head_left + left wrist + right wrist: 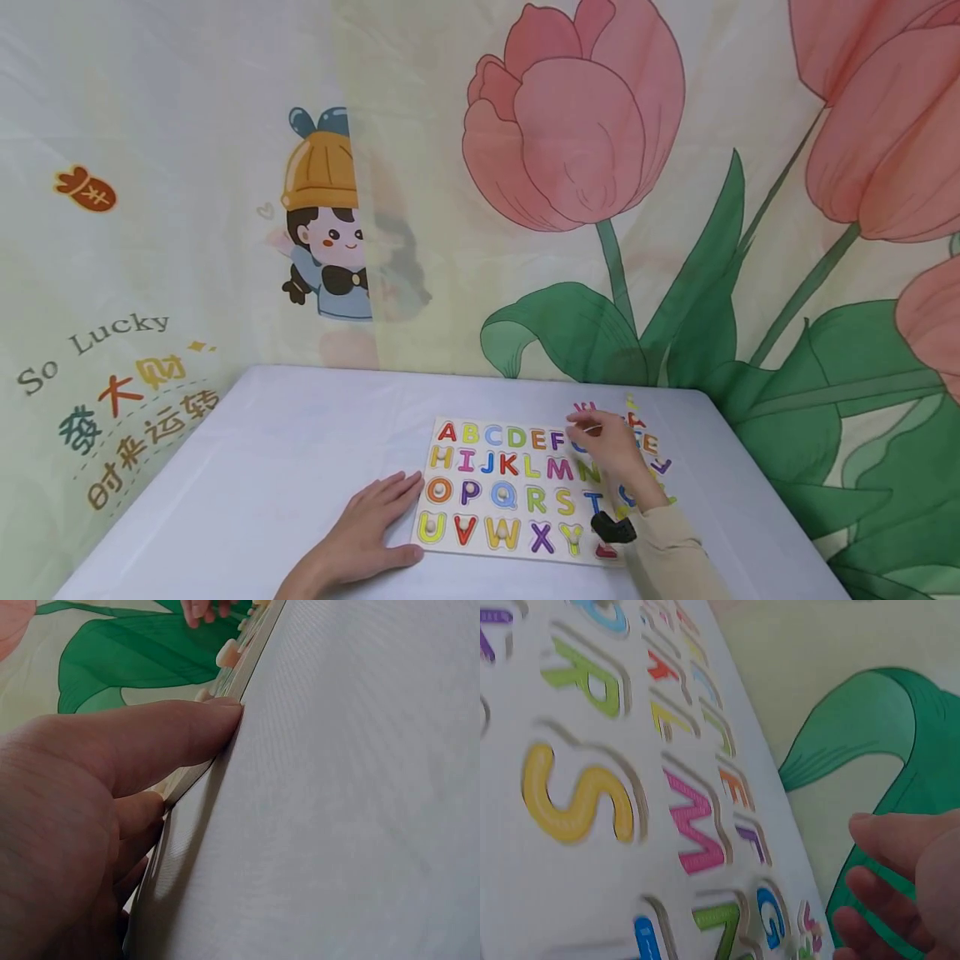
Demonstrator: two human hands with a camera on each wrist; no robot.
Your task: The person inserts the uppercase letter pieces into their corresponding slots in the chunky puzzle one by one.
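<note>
A white alphabet puzzle board (525, 560) lies flat on the table, with coloured letters in rows. Round knobs stand on several letters, among them the yellow W (503, 533) and the orange O (438, 491); others, like the yellow S (577, 795), show as flat recesses. My left hand (367, 529) rests at the board's left side, fingers extended; in the left wrist view its thumb (180, 735) touches the board's edge. Over the upper right corner, near the blue G (770, 918), hovers my right hand (618, 450), fingers loosely bent with nothing between them.
Loose letter pieces lie right of the board, including a red A (634, 419) and an orange E (651, 443), partly hidden by the right forearm. A pink letter (585, 407) lies behind the board. The white-covered table (300, 442) meets a printed tulip curtain (420, 167).
</note>
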